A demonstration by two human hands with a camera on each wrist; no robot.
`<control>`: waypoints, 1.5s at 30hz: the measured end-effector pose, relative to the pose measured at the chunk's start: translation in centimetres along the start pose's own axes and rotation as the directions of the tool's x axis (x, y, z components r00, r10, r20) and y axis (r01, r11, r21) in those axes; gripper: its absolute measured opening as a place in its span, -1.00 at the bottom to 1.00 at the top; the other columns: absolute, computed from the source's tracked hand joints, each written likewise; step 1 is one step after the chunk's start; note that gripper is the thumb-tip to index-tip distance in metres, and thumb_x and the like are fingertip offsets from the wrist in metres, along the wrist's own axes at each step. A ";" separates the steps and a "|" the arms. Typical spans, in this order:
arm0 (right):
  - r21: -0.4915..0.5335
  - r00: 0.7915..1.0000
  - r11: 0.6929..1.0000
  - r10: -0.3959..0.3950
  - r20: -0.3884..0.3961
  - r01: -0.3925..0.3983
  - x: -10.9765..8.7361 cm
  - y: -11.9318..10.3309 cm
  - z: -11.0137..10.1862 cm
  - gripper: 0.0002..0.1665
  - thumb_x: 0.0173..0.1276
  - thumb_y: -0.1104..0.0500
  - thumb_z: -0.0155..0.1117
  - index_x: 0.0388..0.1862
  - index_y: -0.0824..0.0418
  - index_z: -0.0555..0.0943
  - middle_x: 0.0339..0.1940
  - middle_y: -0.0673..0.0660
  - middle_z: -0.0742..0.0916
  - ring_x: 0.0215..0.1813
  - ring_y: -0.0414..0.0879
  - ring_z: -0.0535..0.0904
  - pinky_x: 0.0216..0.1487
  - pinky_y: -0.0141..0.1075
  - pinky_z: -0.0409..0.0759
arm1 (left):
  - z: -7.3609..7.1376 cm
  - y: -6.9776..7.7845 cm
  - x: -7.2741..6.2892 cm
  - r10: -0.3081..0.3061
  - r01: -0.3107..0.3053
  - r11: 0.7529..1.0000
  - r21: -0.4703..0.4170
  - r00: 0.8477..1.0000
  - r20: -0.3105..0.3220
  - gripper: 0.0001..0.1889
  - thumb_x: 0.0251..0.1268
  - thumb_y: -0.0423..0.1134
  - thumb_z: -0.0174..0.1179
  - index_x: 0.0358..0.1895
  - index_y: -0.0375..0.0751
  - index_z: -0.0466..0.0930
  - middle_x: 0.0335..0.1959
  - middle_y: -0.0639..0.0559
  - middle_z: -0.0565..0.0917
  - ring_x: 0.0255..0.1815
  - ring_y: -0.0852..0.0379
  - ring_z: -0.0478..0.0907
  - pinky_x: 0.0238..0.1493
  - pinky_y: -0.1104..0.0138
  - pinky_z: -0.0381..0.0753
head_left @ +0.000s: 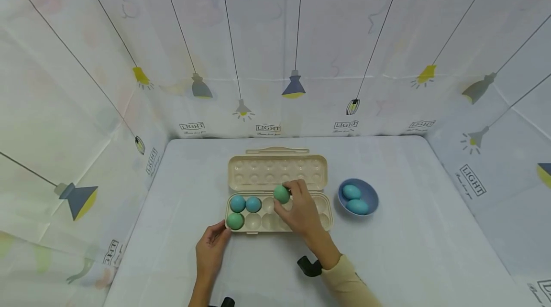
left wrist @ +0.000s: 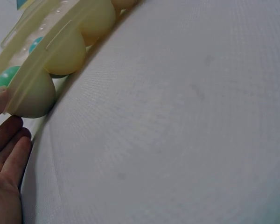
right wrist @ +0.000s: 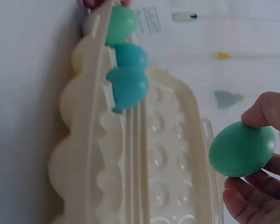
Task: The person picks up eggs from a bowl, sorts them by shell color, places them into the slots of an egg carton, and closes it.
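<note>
Beige egg carton [head_left: 253, 222], open on the white table [head_left: 400, 249], lid [head_left: 277, 173] laid back on the far side, presumably so the cups can be reached from above. L hand [head_left: 211, 248]: thumb and fingers pinch the near-left corner, thumb on the rim, prob. to steady the carton. R hand [head_left: 303, 213]: part-closed, thumb vs. fingertips around a green egg [right wrist: 241, 149], gripped across its narrower width, prob. for a surer hold on a smooth surface; egg is above the back row, clear of the cups. Filled cups, all at L end: two blue eggs [head_left: 237, 203] in back, a second green egg [head_left: 235, 221] in front. Bowl [head_left: 372, 198], just R of carton w/ two more eggs [head_left: 358, 207], seems placed for R-hand access.
</note>
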State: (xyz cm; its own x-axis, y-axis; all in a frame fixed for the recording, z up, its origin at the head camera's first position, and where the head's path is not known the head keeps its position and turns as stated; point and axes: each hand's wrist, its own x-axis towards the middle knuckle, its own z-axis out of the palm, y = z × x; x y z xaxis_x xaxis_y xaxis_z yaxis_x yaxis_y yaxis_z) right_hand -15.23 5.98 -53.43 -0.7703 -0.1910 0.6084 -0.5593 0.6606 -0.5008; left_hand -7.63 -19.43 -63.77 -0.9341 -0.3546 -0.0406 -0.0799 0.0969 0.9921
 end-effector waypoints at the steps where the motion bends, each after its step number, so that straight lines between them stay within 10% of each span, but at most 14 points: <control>1: 0.004 1.000 1.000 -0.008 0.012 0.008 -0.1 -0.3 0.3 -0.48 0.06 0.23 0.54 -0.03 0.32 0.53 -0.11 0.19 0.58 -0.16 -0.05 0.63 -0.23 -0.29 0.77 | 0.0 0.0 0.1 0.001 -0.001 1.000 -0.001 1.000 0.000 -0.58 0.23 -0.08 0.43 0.09 -0.18 0.66 0.12 -0.08 0.71 0.06 0.49 0.62 0.09 0.60 0.64; 45: -0.095 0.886 0.995 0.069 0.459 -0.029 -2.7 -2.7 6.0 -0.54 0.22 0.05 0.53 0.03 0.19 0.63 -0.11 0.06 0.64 -0.09 -0.13 0.60 -0.03 -0.31 0.70 | 0.1 -0.2 0.1 0.006 -0.005 1.000 0.017 1.000 -0.017 -0.62 0.22 -0.12 0.44 0.07 -0.18 0.67 0.10 -0.10 0.72 0.03 0.48 0.64 0.07 0.59 0.66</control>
State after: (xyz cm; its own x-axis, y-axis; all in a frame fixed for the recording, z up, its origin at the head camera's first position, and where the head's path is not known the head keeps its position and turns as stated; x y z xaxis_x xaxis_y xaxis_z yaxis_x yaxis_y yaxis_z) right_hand -13.47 0.38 -57.39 -0.8616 -0.4564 0.2219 -0.5054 0.7319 -0.4570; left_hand -7.78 -19.38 -64.02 -0.9286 -0.3697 -0.0330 -0.0809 0.1148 0.9901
